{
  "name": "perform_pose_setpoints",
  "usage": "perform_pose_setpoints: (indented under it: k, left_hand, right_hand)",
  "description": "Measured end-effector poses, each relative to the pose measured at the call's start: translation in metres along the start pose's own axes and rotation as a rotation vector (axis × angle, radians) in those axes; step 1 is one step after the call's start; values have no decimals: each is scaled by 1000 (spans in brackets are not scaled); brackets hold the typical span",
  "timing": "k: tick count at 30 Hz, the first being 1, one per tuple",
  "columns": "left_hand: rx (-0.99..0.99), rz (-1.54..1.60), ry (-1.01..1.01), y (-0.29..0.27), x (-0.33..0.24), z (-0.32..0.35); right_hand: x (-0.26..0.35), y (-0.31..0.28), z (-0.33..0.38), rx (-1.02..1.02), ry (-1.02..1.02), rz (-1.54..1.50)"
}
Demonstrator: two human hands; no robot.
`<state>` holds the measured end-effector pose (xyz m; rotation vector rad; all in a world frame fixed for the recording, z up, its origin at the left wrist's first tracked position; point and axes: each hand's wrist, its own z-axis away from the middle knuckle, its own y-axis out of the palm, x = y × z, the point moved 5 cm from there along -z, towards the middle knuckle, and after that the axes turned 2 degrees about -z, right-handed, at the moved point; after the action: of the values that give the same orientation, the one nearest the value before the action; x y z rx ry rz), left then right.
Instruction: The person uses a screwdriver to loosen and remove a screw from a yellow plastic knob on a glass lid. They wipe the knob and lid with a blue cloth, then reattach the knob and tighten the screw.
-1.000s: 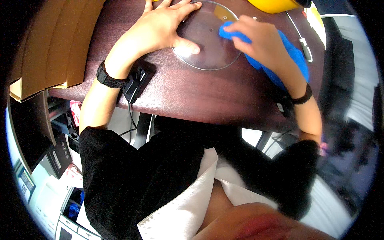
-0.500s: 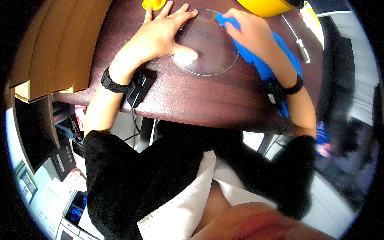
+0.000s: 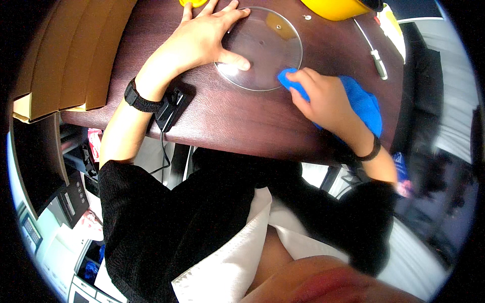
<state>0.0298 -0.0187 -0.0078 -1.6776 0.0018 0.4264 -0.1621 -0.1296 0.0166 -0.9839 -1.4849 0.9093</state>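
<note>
Head view: near the top centre of the frame, a clear round disc point(image 3: 262, 48) lies flat on the dark counter point(image 3: 237, 121). The left hand point(image 3: 202, 40) rests spread on the disc's left edge. The right hand point(image 3: 326, 98) grips a blue cloth point(image 3: 361, 103) touching the disc's lower right rim.

Clear round plastic disc point(image 3: 262, 45) lies flat on dark wooden surface point(image 3: 242, 121). Left hand point(image 3: 202, 40) rests on disc's left edge; right hand point(image 3: 328, 98) with blue cloth point(image 3: 366, 103) at its right edge. Screwdriver point(image 3: 376, 58) farther right. Cardboard boxes point(image 3: 65, 55) far left.
</note>
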Motion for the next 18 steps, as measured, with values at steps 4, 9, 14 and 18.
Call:
perform_pose_setpoints:
  k: [4, 9, 14, 18]
  left_hand:
    - [10, 15, 13, -2, -2, 0]
    - [9, -5, 34, -2, 1, 1]
    - [-14, -5, 26, -1, 0, 2]
    - [-58, 27, 5, -1, 3, 0]
  right_hand:
    - [-27, -7, -12, -158, 111, 62]
    - [-49, -7, -58, -192, 35, 110]
    - [-64, 6, -117, -123, -21, 105]
    - [-54, 13, -149, 58, 40, 120]
